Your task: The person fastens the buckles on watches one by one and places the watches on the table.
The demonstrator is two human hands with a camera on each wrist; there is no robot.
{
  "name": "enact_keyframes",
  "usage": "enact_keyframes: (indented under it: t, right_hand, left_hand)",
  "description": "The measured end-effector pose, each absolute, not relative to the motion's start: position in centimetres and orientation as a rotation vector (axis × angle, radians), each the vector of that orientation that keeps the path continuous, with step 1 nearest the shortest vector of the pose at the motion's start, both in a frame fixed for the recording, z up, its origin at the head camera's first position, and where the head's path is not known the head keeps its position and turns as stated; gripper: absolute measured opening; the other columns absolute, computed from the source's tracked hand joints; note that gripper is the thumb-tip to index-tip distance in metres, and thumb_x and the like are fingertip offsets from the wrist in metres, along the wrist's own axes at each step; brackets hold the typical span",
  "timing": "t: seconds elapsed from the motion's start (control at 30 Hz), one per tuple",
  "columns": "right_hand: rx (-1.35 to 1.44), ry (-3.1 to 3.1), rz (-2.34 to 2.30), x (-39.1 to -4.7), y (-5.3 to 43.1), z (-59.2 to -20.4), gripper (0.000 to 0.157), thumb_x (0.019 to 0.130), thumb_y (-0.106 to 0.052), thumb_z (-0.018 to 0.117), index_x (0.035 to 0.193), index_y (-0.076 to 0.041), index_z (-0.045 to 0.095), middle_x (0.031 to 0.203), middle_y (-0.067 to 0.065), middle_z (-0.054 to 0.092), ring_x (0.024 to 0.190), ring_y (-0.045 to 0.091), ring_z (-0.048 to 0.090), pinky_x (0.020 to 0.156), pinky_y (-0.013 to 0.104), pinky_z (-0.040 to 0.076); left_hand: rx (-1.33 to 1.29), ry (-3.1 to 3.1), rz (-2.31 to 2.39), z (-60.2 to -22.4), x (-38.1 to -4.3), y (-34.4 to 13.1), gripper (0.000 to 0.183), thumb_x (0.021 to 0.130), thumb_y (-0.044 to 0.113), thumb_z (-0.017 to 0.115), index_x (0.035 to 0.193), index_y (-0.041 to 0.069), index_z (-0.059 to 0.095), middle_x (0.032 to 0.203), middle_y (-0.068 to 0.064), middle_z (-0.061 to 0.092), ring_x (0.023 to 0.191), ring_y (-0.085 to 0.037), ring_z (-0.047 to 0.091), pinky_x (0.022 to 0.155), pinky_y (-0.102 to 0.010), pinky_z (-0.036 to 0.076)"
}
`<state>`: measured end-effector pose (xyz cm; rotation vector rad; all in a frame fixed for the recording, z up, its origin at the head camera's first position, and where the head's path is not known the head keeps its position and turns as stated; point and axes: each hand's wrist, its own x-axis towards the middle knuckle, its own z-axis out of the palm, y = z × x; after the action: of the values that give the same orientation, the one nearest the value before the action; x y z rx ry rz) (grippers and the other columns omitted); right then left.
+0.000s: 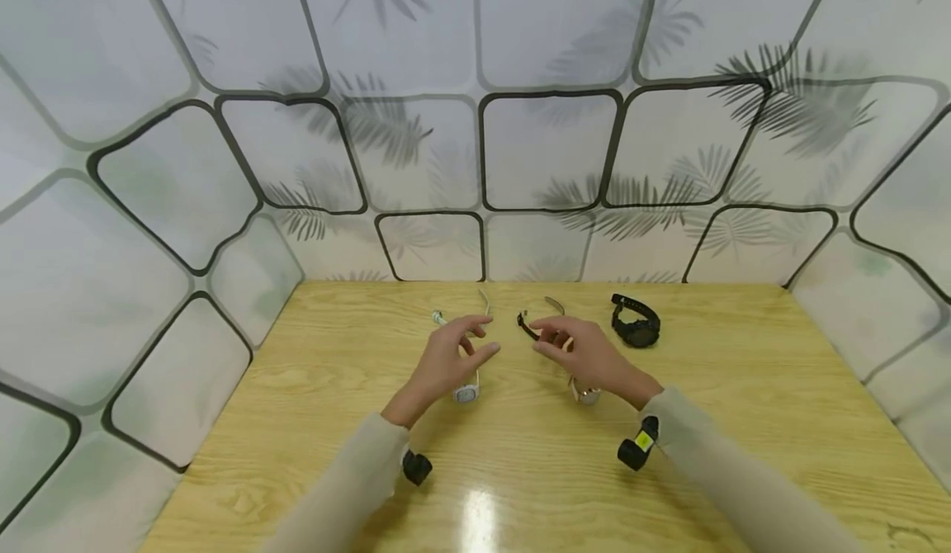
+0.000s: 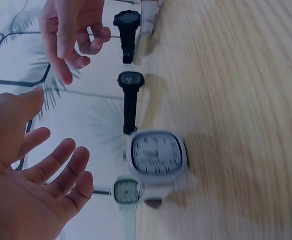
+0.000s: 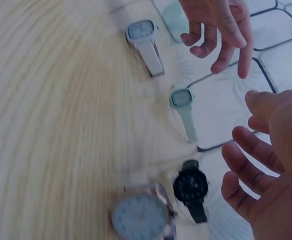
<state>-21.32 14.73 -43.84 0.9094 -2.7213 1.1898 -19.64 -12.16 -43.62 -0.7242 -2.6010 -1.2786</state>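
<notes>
My left hand [image 1: 448, 361] hovers over the table with relaxed fingers and holds nothing. Under its wrist side lies a white watch [image 2: 157, 154] with a squarish dial; a mint-green watch [image 2: 127, 192] is beyond the fingers. Across from it, my right hand [image 1: 583, 353] is also raised, its fingers loosely bent around nothing. Beneath the right wrist is a rose-gold watch [image 3: 140, 217] with a round pale dial. Just past the right fingertips stands a small black watch [image 1: 527, 325], partly hidden by the hand in the head view.
A chunky black watch [image 1: 637, 332] sits at the back right of the wooden table [image 1: 334, 421]. Patterned walls [image 1: 550, 148] rise along the table's back and sides. Small black cameras [image 1: 416, 467] are strapped to both wrists.
</notes>
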Motion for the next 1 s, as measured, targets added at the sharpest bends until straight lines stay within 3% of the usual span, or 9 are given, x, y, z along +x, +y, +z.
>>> enact_keyframes:
  t: [0.2,0.47,0.73,1.0]
  right_hand:
    - [0.831,-2.651,1.052,-21.7,18.1,-43.2,0.033,0.101,-0.024,0.07,0.132,-0.014,0.069,0.103,-0.004,0.071,0.086,0.011,0.066,0.072,0.033,0.057]
    - [0.739,-2.61,1.012,-21.7,22.2,-42.3,0.03,0.1,-0.02,0.07,0.129,-0.012,0.07,0.096,-0.001,0.068,0.073,0.012,0.063,0.062,0.03,0.053]
    - [0.618,-2.644,0.994,-21.4,24.8,-41.7,0.031,0.103,-0.022,0.067,0.131,-0.008,0.069,0.1,0.004,0.07,0.073,0.017,0.063,0.058,0.03,0.05]
    - [0.537,-2.648,0.975,-22.1,26.5,-42.6,0.032,0.102,-0.019,0.068,0.131,-0.005,0.068,0.101,0.01,0.068,0.082,0.026,0.068,0.06,0.031,0.053]
  left_hand:
    - [-0.743,-2.562,-1.327,-43.2,-20.3,-9.4,0.045,0.099,0.024,0.072,0.139,0.008,0.062,0.113,-0.012,0.068,0.074,-0.019,0.064,0.061,-0.026,0.052]
    - [-0.794,-2.513,-1.347,-42.9,-21.0,-6.7,0.043,0.101,0.023,0.07,0.138,0.004,0.062,0.111,-0.018,0.068,0.073,-0.023,0.065,0.06,-0.025,0.051]
    - [-0.783,-2.545,-1.435,-42.7,-21.2,-4.3,0.042,0.102,0.025,0.068,0.14,0.007,0.061,0.114,-0.019,0.068,0.075,-0.026,0.066,0.061,-0.025,0.052]
    - [-0.801,-2.578,-1.453,-42.8,-22.1,0.2,0.041,0.103,0.03,0.065,0.138,0.009,0.062,0.113,-0.015,0.068,0.065,-0.011,0.059,0.06,-0.021,0.05]
